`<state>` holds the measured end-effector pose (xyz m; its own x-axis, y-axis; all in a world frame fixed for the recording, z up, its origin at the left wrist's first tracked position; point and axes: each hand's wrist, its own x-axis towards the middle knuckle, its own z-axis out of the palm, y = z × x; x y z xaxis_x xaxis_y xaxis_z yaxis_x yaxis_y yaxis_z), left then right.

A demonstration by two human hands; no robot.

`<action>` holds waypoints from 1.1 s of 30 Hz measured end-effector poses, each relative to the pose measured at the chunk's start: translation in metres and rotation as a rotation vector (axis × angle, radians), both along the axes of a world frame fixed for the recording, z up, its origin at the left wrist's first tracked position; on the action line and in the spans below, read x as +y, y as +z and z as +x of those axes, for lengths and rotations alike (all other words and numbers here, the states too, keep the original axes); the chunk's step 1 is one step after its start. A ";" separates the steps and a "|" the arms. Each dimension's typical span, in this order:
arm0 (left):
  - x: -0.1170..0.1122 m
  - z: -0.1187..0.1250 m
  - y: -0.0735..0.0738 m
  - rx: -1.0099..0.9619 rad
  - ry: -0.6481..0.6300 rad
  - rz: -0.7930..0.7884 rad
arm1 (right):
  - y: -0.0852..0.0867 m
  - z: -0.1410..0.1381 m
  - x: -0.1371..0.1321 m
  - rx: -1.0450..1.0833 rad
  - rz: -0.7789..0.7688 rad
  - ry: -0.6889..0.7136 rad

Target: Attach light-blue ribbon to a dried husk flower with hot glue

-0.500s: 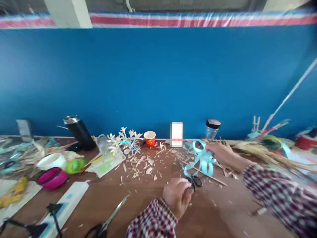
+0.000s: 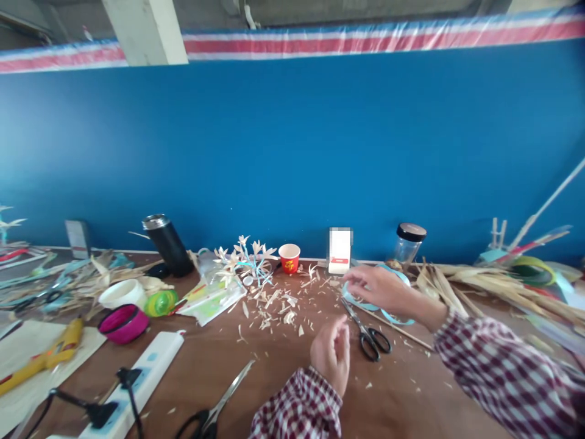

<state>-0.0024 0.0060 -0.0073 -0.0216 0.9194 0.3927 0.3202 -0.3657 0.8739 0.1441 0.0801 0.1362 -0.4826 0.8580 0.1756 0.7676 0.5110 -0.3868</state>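
Note:
My left hand (image 2: 331,356) hovers just above the brown table (image 2: 256,372), fingers loosely apart and holding nothing. Black-handled scissors (image 2: 369,334) lie flat on the table just to its right. My right hand (image 2: 381,289) rests farther back, its fingers closed on a loop of light blue ribbon (image 2: 395,317) that curls around and under the hand. A thin wooden stick (image 2: 402,332) lies under the ribbon. Both sleeves are red-and-white plaid.
Straw shavings (image 2: 274,305) litter the middle. A straw flower piece (image 2: 247,259), red paper cup (image 2: 289,257), black flask (image 2: 169,245) and black-lidded jar (image 2: 409,244) stand by the blue wall. Second scissors (image 2: 214,410), power strip (image 2: 146,366), pink bowl (image 2: 123,323) left; straw stalks (image 2: 479,280) right.
My left hand has let go of the scissors, which now lie on the table. My right hand has lowered the ribbon from a raised bunch to the tabletop. The camera shifted slightly.

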 end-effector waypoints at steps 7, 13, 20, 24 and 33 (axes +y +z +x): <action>0.008 0.000 -0.002 -0.339 0.013 -0.109 | -0.045 -0.034 -0.062 0.758 -0.479 0.106; 0.009 0.000 -0.008 -0.220 -0.113 -0.208 | -0.092 -0.032 -0.076 1.096 -0.548 -0.099; 0.009 0.004 -0.006 -0.210 -0.171 -0.276 | -0.100 -0.029 -0.078 1.052 -0.478 -0.165; -0.001 0.002 0.009 -0.133 -0.084 -0.018 | -0.108 -0.025 -0.079 1.119 -0.300 -0.317; 0.003 -0.006 0.010 -0.198 0.084 -0.008 | -0.108 -0.012 -0.070 1.528 -0.111 -0.416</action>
